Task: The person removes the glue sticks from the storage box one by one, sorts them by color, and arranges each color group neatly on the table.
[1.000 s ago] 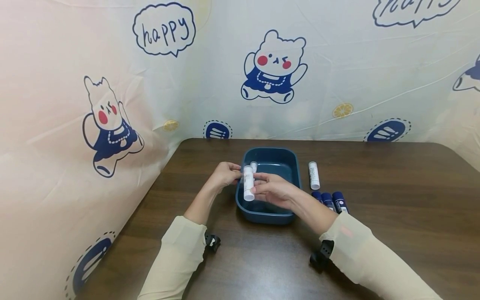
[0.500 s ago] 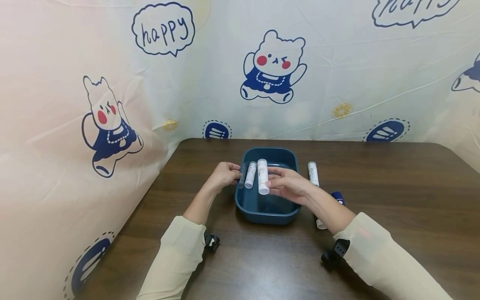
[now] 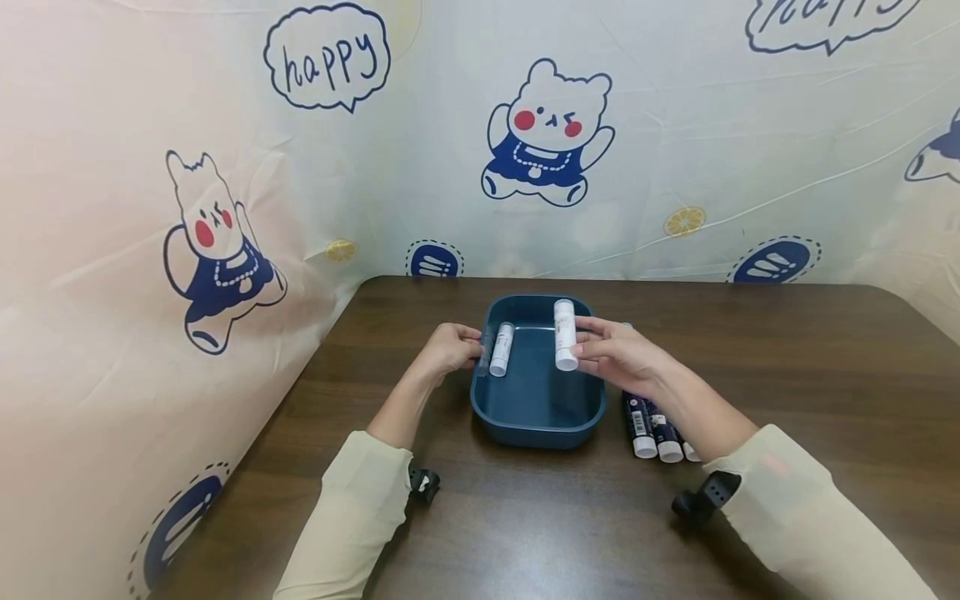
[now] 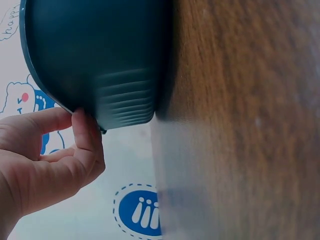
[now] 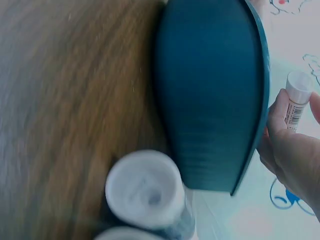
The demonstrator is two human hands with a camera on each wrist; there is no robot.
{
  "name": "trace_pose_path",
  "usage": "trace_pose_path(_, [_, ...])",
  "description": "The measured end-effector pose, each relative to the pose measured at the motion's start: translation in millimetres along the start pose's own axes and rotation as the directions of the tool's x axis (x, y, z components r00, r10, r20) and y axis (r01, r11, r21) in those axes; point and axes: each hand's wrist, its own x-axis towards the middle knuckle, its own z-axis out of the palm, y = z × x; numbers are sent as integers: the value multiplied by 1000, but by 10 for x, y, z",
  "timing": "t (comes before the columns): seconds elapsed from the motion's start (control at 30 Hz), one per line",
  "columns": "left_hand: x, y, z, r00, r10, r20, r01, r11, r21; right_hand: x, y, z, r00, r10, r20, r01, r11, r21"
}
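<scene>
My right hand (image 3: 626, 354) holds a white glue stick (image 3: 565, 335) between thumb and fingers, above the right side of a dark blue plastic bin (image 3: 536, 435). In the right wrist view this glue stick (image 5: 296, 102) shows its barcode label. At the bin's left side, my left hand (image 3: 447, 350) pinches the rim; in the left wrist view thumb and fingers meet on the bin's edge (image 4: 30, 60). Another white glue stick (image 3: 501, 350) lies inside the bin along its left wall.
Several navy glue sticks with white ends (image 3: 641, 427) lie side by side on the wooden table (image 3: 525, 517), right of the bin, partly hidden by my right forearm. A patterned cloth (image 3: 420, 183) hangs behind the table.
My right hand has carried its white glue stick rightward, from above the bin's left wall to its right side. It now covers nearly all of the white stick on the table. The left hand stays put.
</scene>
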Motion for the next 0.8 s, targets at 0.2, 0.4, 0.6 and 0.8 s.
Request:
trace_pose_path(0.2, [8, 7, 7, 1000, -14, 1, 14, 1000, 0, -90, -63, -180, 999, -39, -13, 39, 999, -18])
trace_pose_path(0.4, [9, 5, 6, 1000, -15, 1, 15, 1000, -2, -182, -139, -349, 998, -55, -27, 54, 998, -29])
trace_pose_path(0.6, [12, 2, 7, 1000, -6, 0, 6, 1000, -2, -255, -195, -507, 997, -65, -35, 65, 998, -12])
trace_pose_path(0.8, [13, 3, 9, 1000, -4, -5, 4, 1000, -6, -294, -203, -672, 997, -65, -52, 63, 997, -45])
